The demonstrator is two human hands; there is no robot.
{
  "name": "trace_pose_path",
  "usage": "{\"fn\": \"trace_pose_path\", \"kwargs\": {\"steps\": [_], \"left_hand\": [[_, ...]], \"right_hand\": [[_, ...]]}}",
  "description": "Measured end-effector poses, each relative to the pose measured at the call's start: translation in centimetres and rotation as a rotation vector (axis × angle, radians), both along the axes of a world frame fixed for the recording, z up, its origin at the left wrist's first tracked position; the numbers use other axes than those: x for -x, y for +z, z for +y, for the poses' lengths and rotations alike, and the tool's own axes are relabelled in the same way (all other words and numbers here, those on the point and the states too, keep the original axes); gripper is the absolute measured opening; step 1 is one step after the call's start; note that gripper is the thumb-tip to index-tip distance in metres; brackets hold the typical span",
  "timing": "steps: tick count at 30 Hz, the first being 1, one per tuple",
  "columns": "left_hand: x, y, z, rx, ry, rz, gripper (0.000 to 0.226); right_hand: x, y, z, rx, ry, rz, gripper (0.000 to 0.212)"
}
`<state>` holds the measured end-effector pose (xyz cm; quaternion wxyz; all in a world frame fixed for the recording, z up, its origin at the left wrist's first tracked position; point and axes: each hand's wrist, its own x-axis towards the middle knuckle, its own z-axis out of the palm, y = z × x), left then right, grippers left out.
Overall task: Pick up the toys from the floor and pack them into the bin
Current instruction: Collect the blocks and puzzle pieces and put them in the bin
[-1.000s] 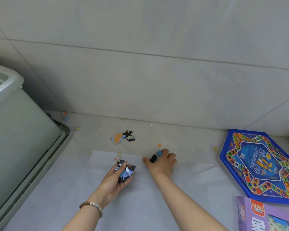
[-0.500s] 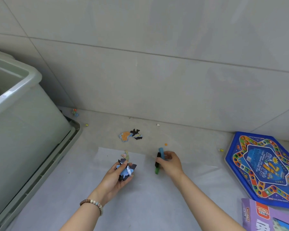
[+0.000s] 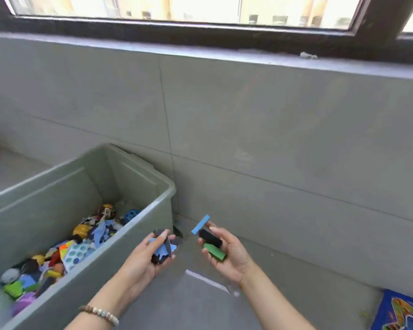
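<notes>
The left hand [image 3: 142, 262] clutches a bunch of flat blue and black cardboard puzzle pieces [image 3: 163, 250] just beside the rim of the grey-green plastic bin [image 3: 129, 225], which sits at eight o'clock and holds mixed colourful toys [image 3: 76, 248]. At its three o'clock, the right hand [image 3: 233, 257] grips a thin blue block [image 3: 200, 224], a black block [image 3: 210, 237] and a green block [image 3: 214, 251].

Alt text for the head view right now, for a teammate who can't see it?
Two hands hold toy pieces beside a grey-green bin of mixed toys: the left hand grips a bunch of puzzle pieces, the right hand holds blue, black and green blocks. Tiled wall and window behind.
</notes>
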<state>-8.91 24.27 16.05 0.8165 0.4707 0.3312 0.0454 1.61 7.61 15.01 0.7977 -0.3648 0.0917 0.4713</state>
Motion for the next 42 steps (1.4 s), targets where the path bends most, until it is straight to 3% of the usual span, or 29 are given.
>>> {"fn": "trace_pose_path", "kwargs": {"steps": [5,8,11,13,15,19,25,30,38,42], "left_hand": [[4.2,6.5,9.3,-0.113,0.159,-0.044,0.031],[6.4,8.4,15.0,-0.139,0.24,-0.027,0.029],[9.6,7.2,18.5,-0.159,0.155,0.266,0.075],[11.3,5.0,19.8,-0.37,0.205,0.53,0.092],[11.9,4.0,19.9,-0.592,0.25,0.606,0.083],[8.9,5.0,16.7,-0.792,0.094,0.458,0.064],[-0.6,4.7,6.7,-1.08,-0.181,0.196,0.052],[-7.2,0.0,-3.5,-1.107,-0.444,0.184,0.059],[-12.0,-10.0,-14.4,-1.125,-0.791,0.298,0.059],[-13.4,-14.0,-17.1,-1.189,-0.835,0.303,0.055]], "right_hand": [[2.6,5.9,12.3,-0.075,0.136,-0.024,0.035],[4.4,8.0,19.7,-0.079,0.171,0.006,0.048],[5.8,8.3,22.8,0.053,0.232,-0.033,0.076],[5.9,7.5,22.0,0.179,0.267,-0.148,0.074],[4.9,6.2,19.6,0.292,0.283,-0.294,0.063],[0.2,3.8,11.8,0.495,0.172,-0.459,0.025],[-5.2,0.3,-5.0,0.921,0.14,-0.632,0.019],[-7.6,-3.1,-19.1,1.235,0.146,-0.656,0.033],[-8.9,-11.1,-33.5,1.358,0.041,-0.562,0.04],[-9.2,-15.3,-38.1,1.439,0.177,-0.581,0.043]]}}
